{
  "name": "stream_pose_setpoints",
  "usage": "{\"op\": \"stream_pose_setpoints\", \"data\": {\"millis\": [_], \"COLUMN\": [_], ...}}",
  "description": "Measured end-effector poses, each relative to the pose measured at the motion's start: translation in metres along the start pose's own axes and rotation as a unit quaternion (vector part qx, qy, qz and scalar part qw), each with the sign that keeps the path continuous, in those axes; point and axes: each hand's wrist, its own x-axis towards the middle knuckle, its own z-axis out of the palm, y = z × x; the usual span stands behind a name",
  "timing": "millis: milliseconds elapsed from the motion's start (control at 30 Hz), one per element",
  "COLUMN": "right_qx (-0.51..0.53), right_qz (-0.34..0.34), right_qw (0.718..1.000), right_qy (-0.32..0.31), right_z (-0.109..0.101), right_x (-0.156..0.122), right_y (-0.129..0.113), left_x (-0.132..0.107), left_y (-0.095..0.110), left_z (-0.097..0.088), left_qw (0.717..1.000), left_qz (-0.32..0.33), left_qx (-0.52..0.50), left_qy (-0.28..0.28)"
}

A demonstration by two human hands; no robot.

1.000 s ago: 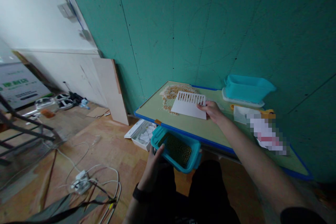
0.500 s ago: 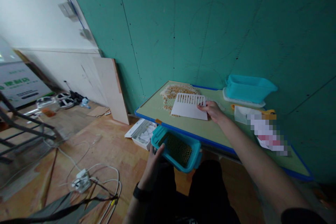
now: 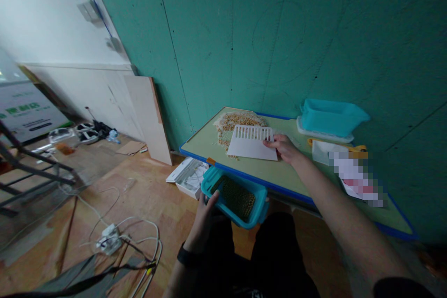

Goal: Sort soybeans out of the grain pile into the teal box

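Note:
My right hand (image 3: pixel 284 147) is closed on the right end of a white slotted scraper (image 3: pixel 252 148), which lies low over the table (image 3: pixel 296 172). Along its far side a row of slots faces a heap of yellowish soybeans (image 3: pixel 240 120) mixed with pale grains. A few beans show at the scraper's near left edge. Below the table's front edge, my left hand (image 3: pixel 206 209) grips the left side of a blue plastic bin (image 3: pixel 261 205), thumb over the rim. Dark green beans (image 3: pixel 237 195) and some yellowish ones lie inside the bin. The fingers under it are hidden.
A second blue bin (image 3: pixel 333 116) stands on a white lid at the table's back right. Nearer are a whitish bag (image 3: pixel 323 152) and a blurred-out packet (image 3: pixel 358 179). An open white box (image 3: pixel 190 177) sits below the table. Cables and a power strip (image 3: pixel 110 240) lie on the floor.
The scraper has shifted very slightly toward me, and a few more beans show by its near left edge. My left hand and the bin stay in place.

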Motion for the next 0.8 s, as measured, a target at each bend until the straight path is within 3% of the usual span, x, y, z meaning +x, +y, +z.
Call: {"op": "stream_pose_setpoints", "data": {"millis": [800], "right_qx": [-0.004], "right_qz": [0.006], "right_qw": [0.999], "right_qy": [-0.045], "right_z": [-0.0059], "right_x": [-0.0025], "right_y": [0.0001], "left_x": [0.0038], "left_y": [0.0007], "left_z": [-0.0013], "left_qw": [1.0], "left_qz": [-0.009], "left_qx": [-0.002], "left_qy": [0.007]}}
